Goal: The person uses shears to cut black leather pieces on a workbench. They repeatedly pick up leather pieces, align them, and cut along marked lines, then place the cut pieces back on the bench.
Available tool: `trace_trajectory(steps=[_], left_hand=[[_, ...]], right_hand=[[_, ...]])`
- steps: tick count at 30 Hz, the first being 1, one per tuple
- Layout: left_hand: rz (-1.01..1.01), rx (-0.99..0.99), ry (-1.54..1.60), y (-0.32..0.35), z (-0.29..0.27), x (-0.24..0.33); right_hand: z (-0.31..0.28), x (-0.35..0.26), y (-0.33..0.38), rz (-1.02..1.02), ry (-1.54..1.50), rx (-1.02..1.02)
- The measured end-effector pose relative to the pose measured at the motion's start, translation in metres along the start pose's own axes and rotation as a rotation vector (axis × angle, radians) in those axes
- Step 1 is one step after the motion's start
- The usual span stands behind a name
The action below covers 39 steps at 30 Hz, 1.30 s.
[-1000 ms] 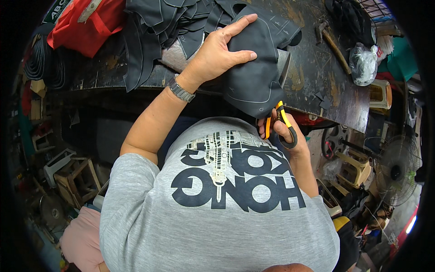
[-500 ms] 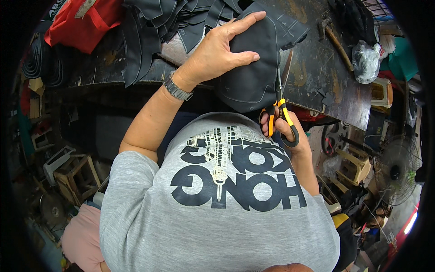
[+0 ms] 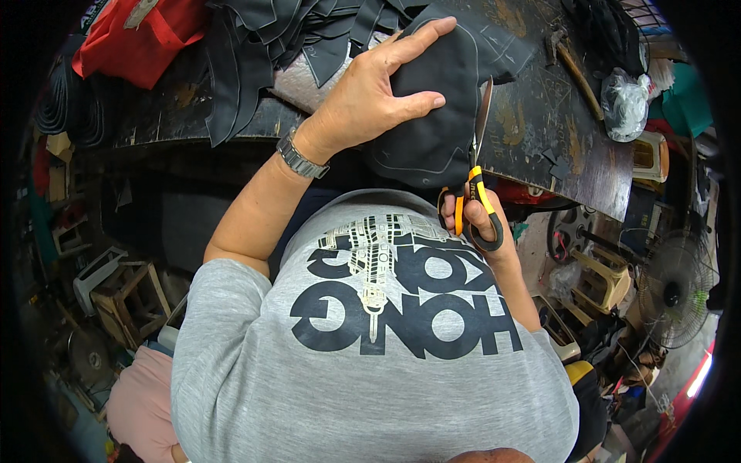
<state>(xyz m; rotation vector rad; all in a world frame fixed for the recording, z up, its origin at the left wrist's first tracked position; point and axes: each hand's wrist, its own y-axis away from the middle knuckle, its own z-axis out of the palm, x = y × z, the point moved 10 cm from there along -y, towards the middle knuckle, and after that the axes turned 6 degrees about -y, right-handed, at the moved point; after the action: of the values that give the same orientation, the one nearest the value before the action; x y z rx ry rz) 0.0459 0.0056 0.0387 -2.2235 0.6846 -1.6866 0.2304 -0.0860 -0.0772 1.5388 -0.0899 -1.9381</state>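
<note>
A black sheet (image 3: 432, 85), perhaps leather, carries pale drawn outlines and hangs partly over the front edge of the dark worktable (image 3: 532, 150). My left hand (image 3: 374, 85) rests on it with thumb and index finger stretched apart; its other fingers are mostly hidden. Low on the right, my right hand (image 3: 494, 224) grips scissors (image 3: 476, 181) by their yellow, orange and black handles. Their blades point away from me along the sheet's right edge, one above the material and the other partly hidden.
Many cut black pieces (image 3: 239, 69) lie at the back left, near a red bag (image 3: 143, 38). A hammer (image 3: 575, 73) and a clear plastic bag (image 3: 624, 104) lie on the right. Beyond the table's right end stands a fan (image 3: 671, 289). Stools (image 3: 131, 297) stand at the left.
The scissors and my right hand have shifted slightly left. The flap at the sheet's upper right has moved a little to the right; my left hand has stayed nearly in place.
</note>
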Motion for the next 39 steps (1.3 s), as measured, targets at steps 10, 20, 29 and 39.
trace_trajectory(steps=[10,20,29,39], left_hand=[[0.006,0.016,0.031,0.0,-0.004,-0.006],[-0.037,0.014,0.084,0.0,-0.005,-0.02],[-0.059,0.006,0.099,0.001,-0.007,-0.02],[-0.088,-0.073,0.06,0.006,0.005,-0.011]], right_hand=[[-0.006,0.003,0.0,0.004,0.051,0.033],[-0.004,-0.001,0.0,0.01,0.109,0.049],[-0.003,-0.006,-0.001,0.049,0.172,0.067],[0.001,-0.013,-0.011,0.003,-0.004,0.011]])
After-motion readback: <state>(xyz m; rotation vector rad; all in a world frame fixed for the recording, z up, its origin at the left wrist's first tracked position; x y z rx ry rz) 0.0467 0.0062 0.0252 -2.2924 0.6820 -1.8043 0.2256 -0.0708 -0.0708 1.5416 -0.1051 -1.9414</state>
